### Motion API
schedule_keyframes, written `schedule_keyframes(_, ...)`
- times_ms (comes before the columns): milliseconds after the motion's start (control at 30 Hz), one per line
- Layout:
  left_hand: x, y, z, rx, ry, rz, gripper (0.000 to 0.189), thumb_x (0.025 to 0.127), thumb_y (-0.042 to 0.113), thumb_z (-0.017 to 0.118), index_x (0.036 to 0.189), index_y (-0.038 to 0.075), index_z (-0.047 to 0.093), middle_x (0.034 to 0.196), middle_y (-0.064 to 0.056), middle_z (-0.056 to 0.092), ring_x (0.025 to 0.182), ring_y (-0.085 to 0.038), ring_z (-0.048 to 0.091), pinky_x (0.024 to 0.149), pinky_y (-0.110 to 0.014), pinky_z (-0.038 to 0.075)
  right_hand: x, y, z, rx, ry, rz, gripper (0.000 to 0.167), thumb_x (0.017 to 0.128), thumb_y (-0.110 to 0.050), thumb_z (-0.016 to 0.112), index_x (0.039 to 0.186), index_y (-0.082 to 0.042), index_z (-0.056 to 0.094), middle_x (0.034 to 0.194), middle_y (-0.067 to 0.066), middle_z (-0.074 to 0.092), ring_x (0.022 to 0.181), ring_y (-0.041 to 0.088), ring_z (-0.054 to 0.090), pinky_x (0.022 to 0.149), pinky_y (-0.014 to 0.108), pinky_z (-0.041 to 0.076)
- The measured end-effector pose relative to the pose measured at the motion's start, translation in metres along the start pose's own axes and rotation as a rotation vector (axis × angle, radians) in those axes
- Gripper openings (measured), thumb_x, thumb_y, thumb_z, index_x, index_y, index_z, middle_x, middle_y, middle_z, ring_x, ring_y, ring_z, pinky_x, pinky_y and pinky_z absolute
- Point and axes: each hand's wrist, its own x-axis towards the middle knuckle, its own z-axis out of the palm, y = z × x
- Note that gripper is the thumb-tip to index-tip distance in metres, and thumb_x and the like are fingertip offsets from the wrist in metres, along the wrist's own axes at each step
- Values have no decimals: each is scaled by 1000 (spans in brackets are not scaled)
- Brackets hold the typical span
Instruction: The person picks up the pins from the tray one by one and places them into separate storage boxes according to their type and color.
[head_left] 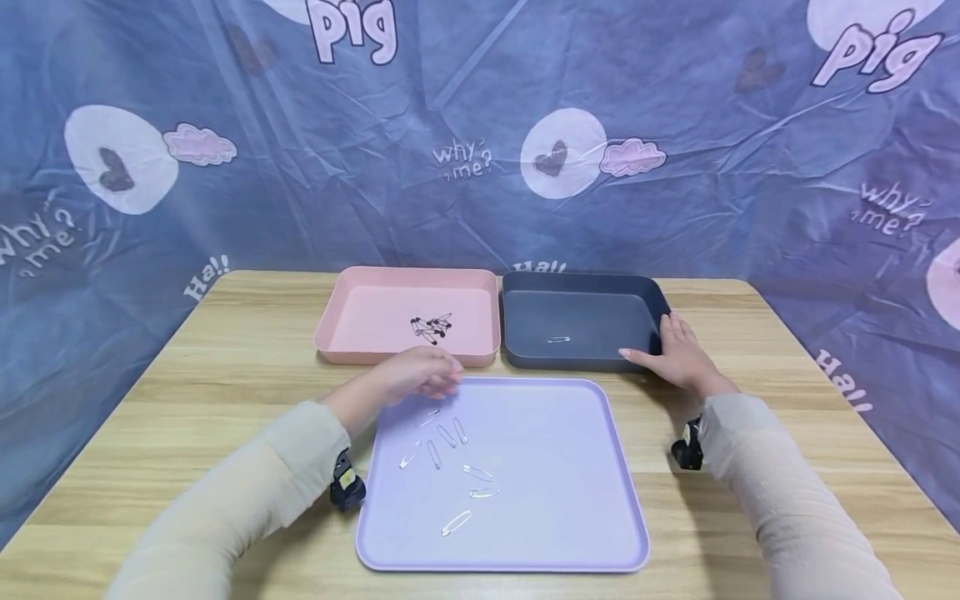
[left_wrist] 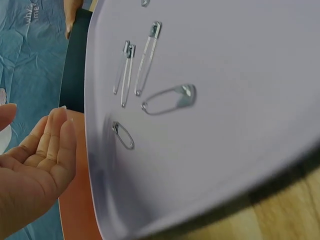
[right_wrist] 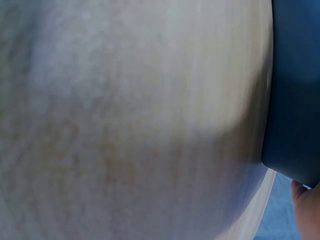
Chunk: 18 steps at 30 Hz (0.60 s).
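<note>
My left hand [head_left: 420,373] is over the far left edge of the lilac tray [head_left: 555,467], close to the pink tray [head_left: 367,325]. In the left wrist view its fingers [left_wrist: 50,140] are loosely extended, with nothing between them. Several silver safety pins [head_left: 457,522] lie scattered over the left half of the lilac tray. My right hand [head_left: 682,358] rests at the near right corner of the dark grey tray [head_left: 585,312], thumb along the front rim and straight fingers against the right wall. One silver safety pin [head_left: 558,340] lies in this tray.
A small heap of black safety pins [head_left: 432,327] lies in the pink tray, which stands beside the dark grey one along the back of the wooden table [head_left: 247,375]. A blue printed cloth [head_left: 375,167] hangs behind and at both sides.
</note>
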Motion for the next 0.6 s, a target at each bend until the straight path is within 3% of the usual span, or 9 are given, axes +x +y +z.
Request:
schedule_keyframes(333, -9, -9, -10, 17, 42, -44, 31, 85, 10, 46, 105, -14, 47, 98, -24, 56, 80, -22, 59, 73, -34, 49, -1, -1, -1, -4, -3, 0, 109, 74, -64, 45, 130, 13, -8, 135, 30, -15, 123, 43, -11, 98, 54, 1)
schedule_keyframes(600, -14, -17, -14, 103, 82, -116, 28, 84, 10, 49, 102, -11, 50, 91, -18, 59, 77, -22, 59, 69, -32, 50, 0, -2, -2, -7, -4, -1, 109, 75, -64, 45, 130, 13, -8, 135, 31, -14, 123, 44, -11, 98, 55, 1)
